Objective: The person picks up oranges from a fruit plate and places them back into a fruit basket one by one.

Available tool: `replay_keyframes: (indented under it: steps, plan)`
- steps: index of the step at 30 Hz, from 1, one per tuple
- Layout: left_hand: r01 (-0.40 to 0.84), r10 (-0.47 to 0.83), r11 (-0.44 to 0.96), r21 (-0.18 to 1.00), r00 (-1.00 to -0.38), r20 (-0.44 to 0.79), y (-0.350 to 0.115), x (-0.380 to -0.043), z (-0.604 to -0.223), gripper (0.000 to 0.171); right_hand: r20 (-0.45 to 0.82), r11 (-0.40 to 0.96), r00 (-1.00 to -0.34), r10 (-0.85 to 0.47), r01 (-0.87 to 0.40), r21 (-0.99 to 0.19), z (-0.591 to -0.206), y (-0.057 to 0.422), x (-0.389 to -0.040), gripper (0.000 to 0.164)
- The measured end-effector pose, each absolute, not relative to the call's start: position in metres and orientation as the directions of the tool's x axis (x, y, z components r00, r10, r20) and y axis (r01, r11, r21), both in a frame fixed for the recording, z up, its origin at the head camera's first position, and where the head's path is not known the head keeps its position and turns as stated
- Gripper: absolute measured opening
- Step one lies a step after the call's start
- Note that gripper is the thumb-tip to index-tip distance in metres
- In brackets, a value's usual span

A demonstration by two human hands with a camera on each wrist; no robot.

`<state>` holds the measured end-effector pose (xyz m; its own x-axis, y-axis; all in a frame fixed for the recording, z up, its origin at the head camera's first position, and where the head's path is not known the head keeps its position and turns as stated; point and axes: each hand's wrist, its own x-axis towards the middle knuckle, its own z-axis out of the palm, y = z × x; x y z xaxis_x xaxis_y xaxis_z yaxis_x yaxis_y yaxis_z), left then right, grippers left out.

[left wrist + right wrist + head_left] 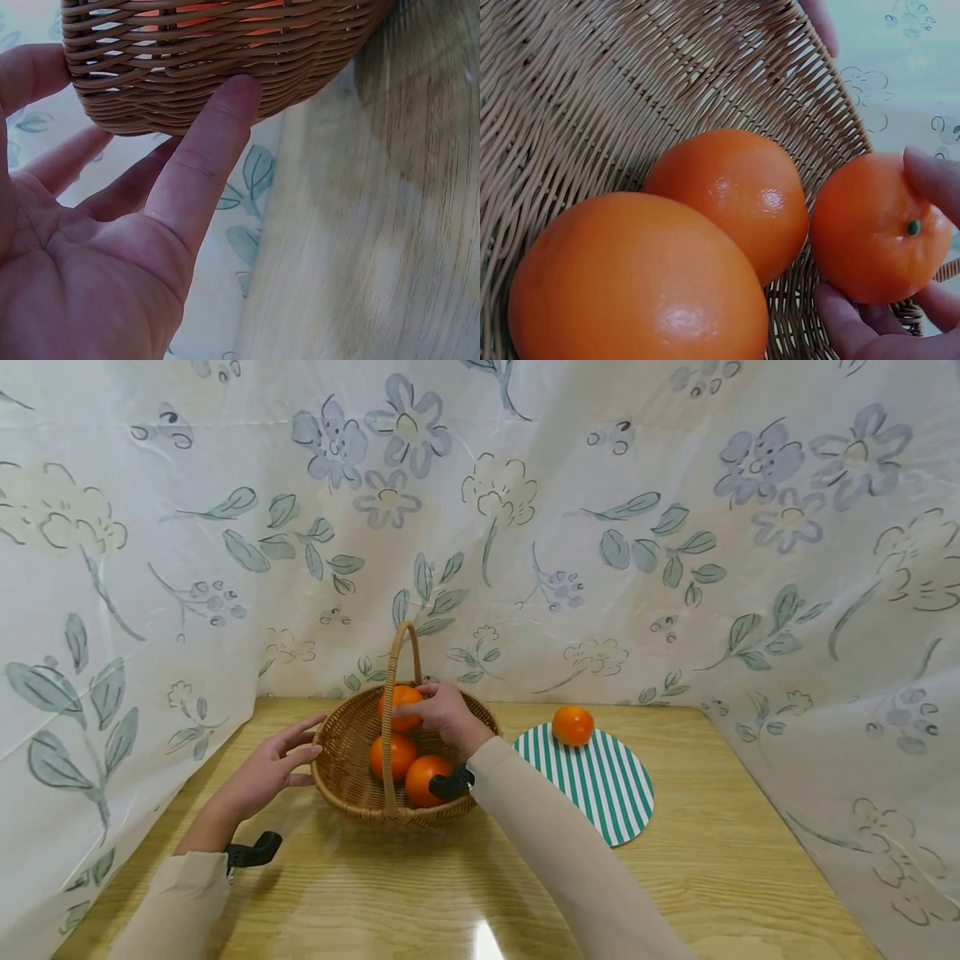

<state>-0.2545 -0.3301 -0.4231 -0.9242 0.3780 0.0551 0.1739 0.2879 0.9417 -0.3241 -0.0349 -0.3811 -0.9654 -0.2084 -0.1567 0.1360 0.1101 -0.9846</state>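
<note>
My right hand (452, 717) is inside a brown wicker basket (339, 745), holding an orange (870, 240) between thumb and fingers near the far wall. That fruit has a small green stem end. Two more oranges lie in the basket: a middle orange (392, 756) and a nearer orange (425, 779), partly covered by the right wrist's black strap piece. On the basket's left side my left hand (272, 762) rests its fingertips against the outer wall. Its thumb (214, 142) presses the weave, fairly straight, in the left wrist view.
Right of the basket lies a round green-and-white striped mat (600, 785), with a single orange (572, 727) near its far edge. Both are on a light wooden table (375, 893). A floral cloth (555, 552) hangs behind and at the sides. The basket's tall handle (390, 718) arches over its middle.
</note>
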Motion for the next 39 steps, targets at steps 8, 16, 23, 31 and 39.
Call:
replay_keyframes:
  steps: [8,16,23,31,39]
  plan:
    - [0.169,0.375,0.293,0.941,-0.926,0.049,-0.330,-0.255,-0.424,0.066,-0.203,0.099,-0.962,-0.185,0.188,-0.977,-0.384,-0.030,-0.324,0.077]
    - [0.165,0.380,0.284,0.944,-0.924,0.047,-0.331,-0.256,-0.424,0.067,-0.216,0.128,-0.958,-0.188,0.194,-0.973,-0.383,-0.025,-0.327,0.074]
    - [0.168,0.386,0.274,0.947,-0.921,0.052,-0.330,-0.255,-0.422,0.067,-0.143,0.206,-0.970,-0.195,0.102,-0.973,-0.373,-0.009,-0.327,0.066]
    - [0.175,0.388,0.281,0.944,-0.920,0.055,-0.330,-0.253,-0.422,0.068,-0.067,0.201,-0.969,-0.239,0.018,-0.979,-0.364,0.022,-0.320,0.066]
    - [0.181,0.387,0.289,0.940,-0.920,0.058,-0.333,-0.254,-0.425,0.068,-0.007,0.140,-0.959,-0.284,-0.034,-0.990,-0.357,0.053,-0.304,0.059]
